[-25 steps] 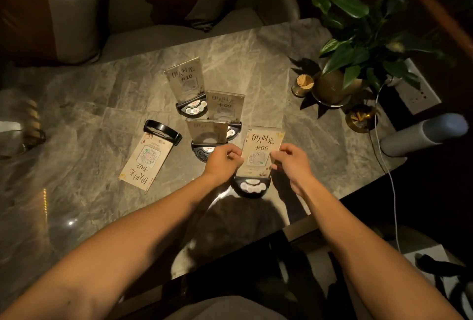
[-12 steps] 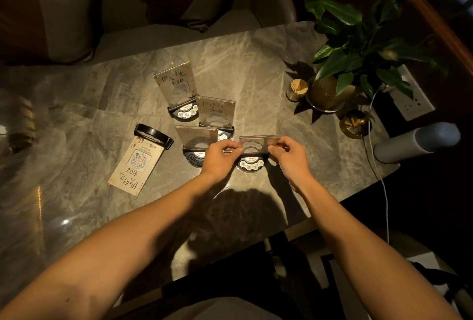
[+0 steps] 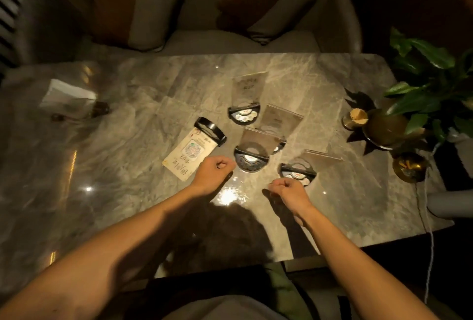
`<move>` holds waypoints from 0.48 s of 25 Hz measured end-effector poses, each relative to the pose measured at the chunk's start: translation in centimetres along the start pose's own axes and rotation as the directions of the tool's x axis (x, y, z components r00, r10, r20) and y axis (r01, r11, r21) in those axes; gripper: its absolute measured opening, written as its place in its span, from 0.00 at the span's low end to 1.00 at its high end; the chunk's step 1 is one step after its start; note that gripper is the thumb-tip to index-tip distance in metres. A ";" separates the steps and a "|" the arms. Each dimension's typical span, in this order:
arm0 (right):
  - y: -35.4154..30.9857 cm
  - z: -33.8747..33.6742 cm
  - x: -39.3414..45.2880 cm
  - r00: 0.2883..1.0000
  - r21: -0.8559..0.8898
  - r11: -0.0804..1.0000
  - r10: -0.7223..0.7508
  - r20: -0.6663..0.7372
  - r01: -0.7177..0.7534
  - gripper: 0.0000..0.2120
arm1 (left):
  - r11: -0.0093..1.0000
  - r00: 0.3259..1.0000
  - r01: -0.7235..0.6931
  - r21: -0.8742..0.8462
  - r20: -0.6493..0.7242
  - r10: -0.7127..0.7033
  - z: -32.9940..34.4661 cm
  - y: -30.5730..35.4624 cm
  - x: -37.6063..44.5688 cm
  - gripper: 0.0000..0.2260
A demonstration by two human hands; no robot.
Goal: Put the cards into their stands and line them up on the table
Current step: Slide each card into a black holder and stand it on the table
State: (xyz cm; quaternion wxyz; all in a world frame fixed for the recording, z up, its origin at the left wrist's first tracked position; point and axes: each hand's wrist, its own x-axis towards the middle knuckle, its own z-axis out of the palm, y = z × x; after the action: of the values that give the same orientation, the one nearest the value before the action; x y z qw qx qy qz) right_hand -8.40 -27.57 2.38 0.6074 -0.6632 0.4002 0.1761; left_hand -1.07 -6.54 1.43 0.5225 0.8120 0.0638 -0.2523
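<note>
Several cards stand upright in black half-round stands on the marble table (image 3: 122,166): the farthest one (image 3: 246,104), one right of it (image 3: 280,121), a middle one (image 3: 252,152) and the nearest one (image 3: 305,166) at the right. One card (image 3: 189,156) lies flat with a black stand (image 3: 210,131) at its far end. My left hand (image 3: 213,172) is curled, empty, just right of the flat card's near corner. My right hand (image 3: 288,189) is curled, empty, just in front of the nearest stand.
A potted plant (image 3: 419,94) with a round pot, a small cup (image 3: 354,117) and a brass dish (image 3: 409,167) sit at the table's right end. A white cable (image 3: 430,232) hangs over the right edge. A sofa with cushions (image 3: 143,12) lies beyond. A folded paper (image 3: 67,96) rests far left.
Both hands have let go of the nearest card, which now stands in its stand. The hands have drawn back toward me, and the left one has shifted left toward the flat card.
</note>
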 end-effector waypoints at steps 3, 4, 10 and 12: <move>-1.8 5.8 -0.9 0.985 -0.099 0.995 -0.006 0.172 0.024 0.06 | 0.991 0.978 0.093 -0.098 -0.179 -0.110 -4.3 -2.1 -0.3 0.05; -2.5 7.9 -0.9 0.978 -0.112 0.993 -0.009 0.211 0.033 0.07 | 0.985 0.962 0.111 -0.129 -0.235 -0.139 -5.7 -2.7 0.0 0.05; -5.1 16.8 0.8 0.956 -0.092 0.996 0.027 0.292 0.000 0.03 | 0.985 0.933 0.160 -0.056 -0.317 -0.170 -11.6 -5.2 2.5 0.21; -5.1 18.3 1.8 0.959 -0.051 0.998 0.055 0.277 -0.043 0.03 | 0.969 0.913 0.231 -0.084 -0.326 -0.245 -12.1 -6.1 2.9 0.21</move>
State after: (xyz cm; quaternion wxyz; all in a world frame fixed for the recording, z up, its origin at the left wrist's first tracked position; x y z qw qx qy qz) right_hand 1.11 -11.08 0.82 0.6381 -0.6352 0.3233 0.2913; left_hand 3.38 6.37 -1.01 0.4873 0.8174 0.2552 -0.1714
